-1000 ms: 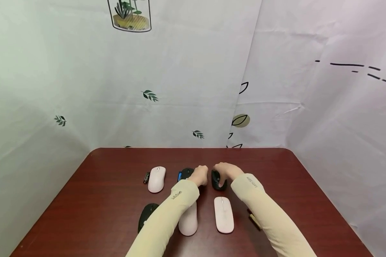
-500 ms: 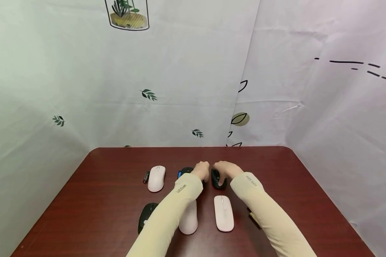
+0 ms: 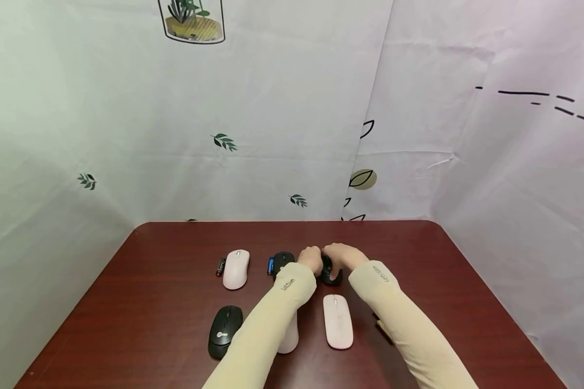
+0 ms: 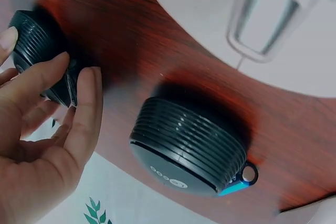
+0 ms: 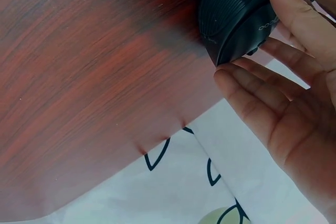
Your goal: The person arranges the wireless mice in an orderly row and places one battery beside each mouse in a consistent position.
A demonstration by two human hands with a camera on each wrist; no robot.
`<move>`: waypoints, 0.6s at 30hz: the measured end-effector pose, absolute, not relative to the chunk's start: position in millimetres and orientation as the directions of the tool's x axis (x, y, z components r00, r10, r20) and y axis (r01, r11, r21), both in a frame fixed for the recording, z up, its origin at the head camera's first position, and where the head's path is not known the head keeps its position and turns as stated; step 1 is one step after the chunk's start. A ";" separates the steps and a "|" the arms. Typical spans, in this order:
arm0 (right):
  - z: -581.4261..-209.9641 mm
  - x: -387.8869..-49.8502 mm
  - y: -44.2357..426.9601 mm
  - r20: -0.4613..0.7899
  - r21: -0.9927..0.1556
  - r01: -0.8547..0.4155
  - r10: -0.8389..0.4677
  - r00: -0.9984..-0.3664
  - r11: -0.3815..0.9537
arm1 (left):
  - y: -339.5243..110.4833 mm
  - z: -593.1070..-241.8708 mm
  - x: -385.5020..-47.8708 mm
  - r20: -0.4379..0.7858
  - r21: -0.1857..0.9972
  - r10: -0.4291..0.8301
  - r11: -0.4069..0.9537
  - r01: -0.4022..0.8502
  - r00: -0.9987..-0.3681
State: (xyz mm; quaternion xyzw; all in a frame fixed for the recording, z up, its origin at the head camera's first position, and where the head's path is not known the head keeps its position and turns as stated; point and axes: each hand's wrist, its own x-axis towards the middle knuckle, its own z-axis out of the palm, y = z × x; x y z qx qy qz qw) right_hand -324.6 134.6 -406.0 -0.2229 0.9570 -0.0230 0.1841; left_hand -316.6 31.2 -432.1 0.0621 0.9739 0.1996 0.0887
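Note:
My right hand (image 3: pixel 345 256) grips a black computer mouse (image 3: pixel 327 273) near the far side of the table. In the right wrist view its thumb lies on the ribbed side of the mouse (image 5: pixel 236 9), with fingertips at one end. Close beside it is my left hand (image 3: pixel 311 260). The left wrist view shows the left thumb and a finger pinching a small dark piece (image 4: pixel 73 83) against the mouse (image 4: pixel 35 38); its kind is unclear. Another black mouse (image 4: pixel 184 145) lies near the left hand, a blue battery (image 4: pixel 236 184) beside it.
A pink mouse (image 3: pixel 236 269) with a black battery (image 3: pixel 220 267) lies at the far left. Nearer are a black mouse (image 3: pixel 225 330), a pink mouse (image 3: pixel 338 321) and another (image 3: pixel 289 337) partly under the left sleeve. A black-and-gold battery (image 3: pixel 384 331) lies by the right sleeve.
My left hand has moved right, up to the mouse in the right hand, uncovering more of the two black mice on the left. The right hand has stayed in place.

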 end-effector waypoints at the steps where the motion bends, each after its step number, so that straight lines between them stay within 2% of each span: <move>1: -406.1 -324.5 135.1 -0.343 -0.129 -0.420 -0.438 -0.831 0.898 | 31.1 -432.5 -316.9 -0.155 0.407 0.154 0.910 0.079 -0.976; 8: -407.9 -323.0 136.4 -0.337 -0.147 -0.433 -0.457 -0.823 0.889 | 31.2 -437.5 -319.9 -0.208 0.426 0.130 0.904 0.030 -0.969; 18: -405.3 -322.4 136.0 -0.335 -0.157 -0.418 -0.446 -0.830 0.895 | 28.3 -426.3 -315.7 -0.254 0.487 0.121 0.873 -0.019 -0.960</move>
